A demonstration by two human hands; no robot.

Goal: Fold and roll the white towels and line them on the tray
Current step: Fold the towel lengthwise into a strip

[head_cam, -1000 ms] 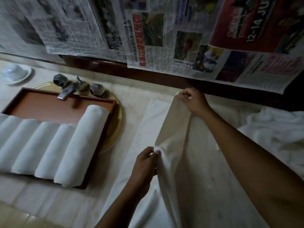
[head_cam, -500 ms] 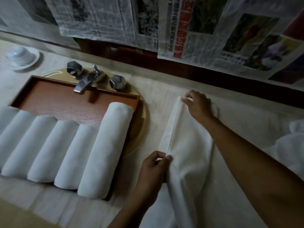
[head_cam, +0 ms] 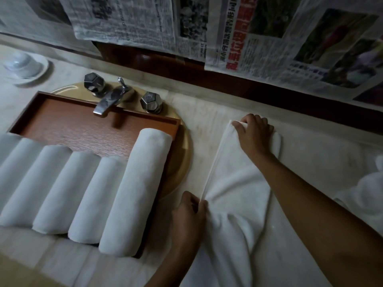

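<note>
Leftmost rolled towel (head_cam: 8, 150) cut off @ L edge; loose towel pile (head_cam: 364, 195) cut off R edge.

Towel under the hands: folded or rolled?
Folded, not rolled: towel lies flat, layered left edge pinched by right hand and left hand.

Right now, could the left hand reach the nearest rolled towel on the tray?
Probably yes: nothing lies between the left hand and that rolled towel, but the hand pinches the folded towel and must release it first.
</note>
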